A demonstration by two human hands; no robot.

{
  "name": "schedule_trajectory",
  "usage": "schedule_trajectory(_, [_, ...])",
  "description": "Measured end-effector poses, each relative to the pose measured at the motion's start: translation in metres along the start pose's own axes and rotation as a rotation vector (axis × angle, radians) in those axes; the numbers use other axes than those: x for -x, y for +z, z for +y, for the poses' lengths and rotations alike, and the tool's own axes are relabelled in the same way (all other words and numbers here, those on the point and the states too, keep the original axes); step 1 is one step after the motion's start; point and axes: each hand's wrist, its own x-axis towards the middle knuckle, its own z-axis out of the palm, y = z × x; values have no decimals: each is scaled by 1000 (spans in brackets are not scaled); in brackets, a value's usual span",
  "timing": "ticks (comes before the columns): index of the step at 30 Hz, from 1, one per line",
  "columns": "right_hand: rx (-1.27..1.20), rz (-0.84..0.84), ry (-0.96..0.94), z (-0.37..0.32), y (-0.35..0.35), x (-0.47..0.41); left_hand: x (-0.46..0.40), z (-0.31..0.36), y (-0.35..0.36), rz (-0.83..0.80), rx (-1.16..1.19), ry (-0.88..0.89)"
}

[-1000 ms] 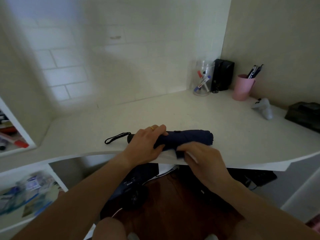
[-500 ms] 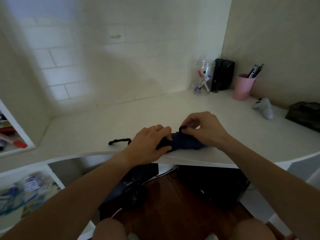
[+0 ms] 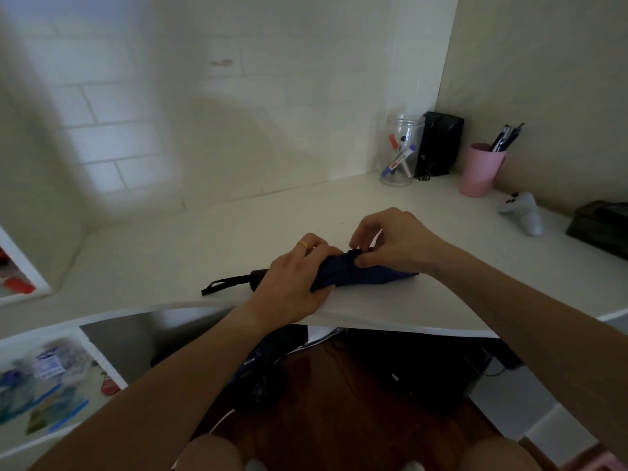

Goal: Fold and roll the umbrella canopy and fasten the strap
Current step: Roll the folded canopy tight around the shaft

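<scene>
Near the front edge of the white tabletop lies the navy umbrella, rolled into a slim bundle and set roughly parallel to that edge. The left hand, a gold ring on one finger, is clamped over the handle end of the bundle, thumb at the near side and fingers curled over the top. Out from under it to the left pokes the black handle tip with its wrist loop flat on the surface. The right hand sits just beside the left, over the middle of the roll, its fingertips pinching a small dark bit of the umbrella at the top; whether that is the strap cannot be told. Farther back, in the corner, stand a clear jar of markers, a black box and a pink cup of pens. A grey game controller and a dark case rest along the right wall.
</scene>
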Motion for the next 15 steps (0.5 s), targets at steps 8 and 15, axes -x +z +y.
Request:
schedule_trajectory(8, [-10,-477,149,6,-19,-24,4,5,2,67,-60,131])
schedule_trajectory(15, [-42,-219,55,3,-18,-16,-37,28,-12,-237,-323,-109])
